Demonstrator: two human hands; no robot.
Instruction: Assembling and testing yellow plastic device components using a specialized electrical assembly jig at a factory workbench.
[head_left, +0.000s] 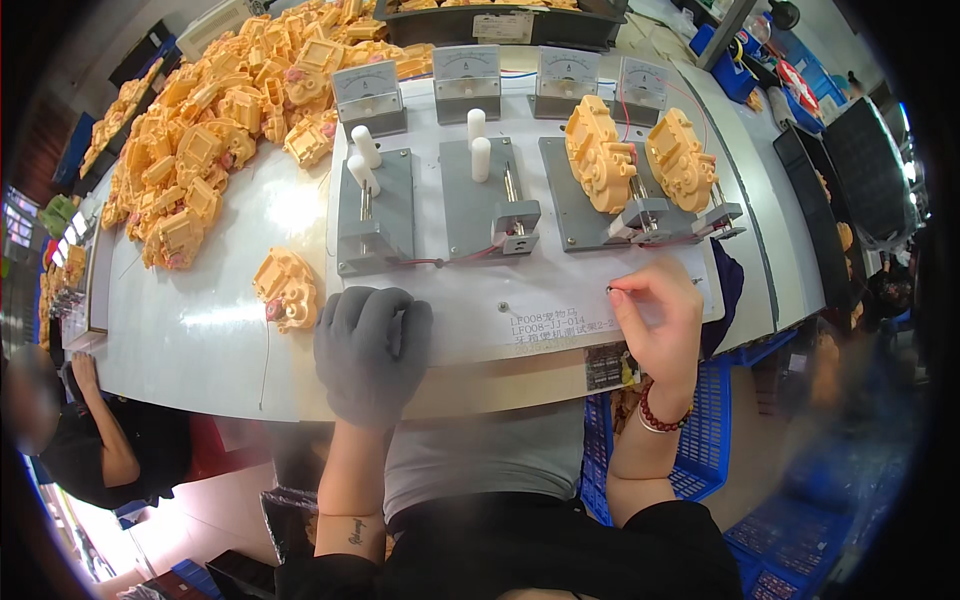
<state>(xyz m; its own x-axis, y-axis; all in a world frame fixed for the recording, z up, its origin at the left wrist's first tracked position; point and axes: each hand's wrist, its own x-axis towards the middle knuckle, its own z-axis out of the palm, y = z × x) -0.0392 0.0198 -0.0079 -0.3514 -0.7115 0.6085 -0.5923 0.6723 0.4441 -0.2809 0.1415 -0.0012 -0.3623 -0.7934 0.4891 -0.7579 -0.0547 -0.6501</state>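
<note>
My left hand point(372, 345), in a grey glove, rests with curled fingers at the front left corner of the white test board point(450, 300). Whatever lies inside that fist is hidden. Beside it, on the left, lies a yellow plastic gearbox housing point(286, 288) with a thin wire trailing toward the table edge. My bare right hand point(660, 310) is over the board's front right part, thumb and forefinger pinched at a tiny dark thing too small to name. Two yellow gearbox housings point(600, 155) point(680, 160) stand on the right grey fixture plate point(572, 222).
Two grey fixture plates point(378, 215) point(465, 200) with white pegs stand at left and centre. Several analog meters point(467, 85) line the board's back. A large heap of yellow housings point(230, 120) covers the back left. Blue crates point(710, 430) sit below the edge; another person's arm point(110, 430) shows at left.
</note>
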